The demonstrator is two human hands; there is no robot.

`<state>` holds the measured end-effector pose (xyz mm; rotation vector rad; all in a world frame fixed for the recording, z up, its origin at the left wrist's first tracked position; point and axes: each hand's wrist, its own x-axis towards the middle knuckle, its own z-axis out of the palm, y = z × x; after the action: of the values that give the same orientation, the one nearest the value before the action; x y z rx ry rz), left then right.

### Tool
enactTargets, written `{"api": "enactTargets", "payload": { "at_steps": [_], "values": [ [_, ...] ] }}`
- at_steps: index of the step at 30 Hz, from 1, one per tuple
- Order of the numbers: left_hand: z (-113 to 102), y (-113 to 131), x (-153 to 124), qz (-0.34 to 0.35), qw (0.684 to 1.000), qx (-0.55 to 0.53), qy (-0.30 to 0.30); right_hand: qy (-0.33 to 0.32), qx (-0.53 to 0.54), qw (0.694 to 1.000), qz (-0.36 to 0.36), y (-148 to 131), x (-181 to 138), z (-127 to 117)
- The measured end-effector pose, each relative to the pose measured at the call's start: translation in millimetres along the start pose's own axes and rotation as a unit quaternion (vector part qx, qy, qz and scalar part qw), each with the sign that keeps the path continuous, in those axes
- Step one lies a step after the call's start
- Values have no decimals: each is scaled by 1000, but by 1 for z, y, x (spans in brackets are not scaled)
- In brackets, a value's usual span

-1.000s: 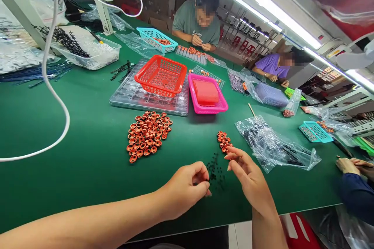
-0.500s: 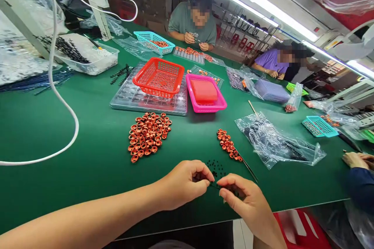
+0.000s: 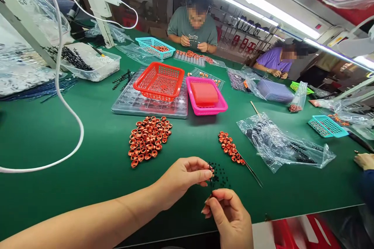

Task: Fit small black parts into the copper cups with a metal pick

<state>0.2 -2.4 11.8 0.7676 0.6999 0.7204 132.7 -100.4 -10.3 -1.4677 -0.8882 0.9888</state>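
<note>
My left hand [image 3: 187, 175] pinches the upper part of a thin black plastic sprue [image 3: 210, 182] with short side stubs, held upright over the table. Lower down, the thumb and fingertips of my right hand [image 3: 230, 216] close on its bottom end. Tiny black pieces [image 3: 222, 175] lie scattered on the green mat just behind the hands. A small group of copper-coloured cups [image 3: 229, 146] sits beyond them, with metal tweezers [image 3: 253, 174] beside it. To the left is a bigger pile of the same cups [image 3: 147, 140].
A red basket [image 3: 159, 93] stands on clear trays [image 3: 125, 105], beside a pink basket [image 3: 223, 107] holding a red block. A plastic bag of black parts [image 3: 271, 140] lies right. A white cable [image 3: 77, 118] hangs left. Two people work across the table; another person's hand [image 3: 365, 160] shows far right.
The black sprue has turned from lying roughly level between my hands to upright. My right hand has moved left and down, below my left hand.
</note>
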Motion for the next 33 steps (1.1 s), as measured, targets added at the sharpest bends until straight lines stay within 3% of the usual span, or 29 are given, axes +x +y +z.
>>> {"api": "enactTargets", "payload": {
  "at_steps": [7,11,18,33],
  "values": [
    [1,-6,-2,-82,991,-39,-98,-22,-82,994,-70,-13,12,-31],
    [4,-10,-5,-108,986,-8,-130,-88,-115,987,-64,-17,27,-43],
    [2,-12,-5,-108,986,17,-127,-135,-85,987,-8,-11,36,-37],
    [5,-16,-5,-91,988,78,-98,-124,-119,985,1,-15,39,-33]
  ]
}}
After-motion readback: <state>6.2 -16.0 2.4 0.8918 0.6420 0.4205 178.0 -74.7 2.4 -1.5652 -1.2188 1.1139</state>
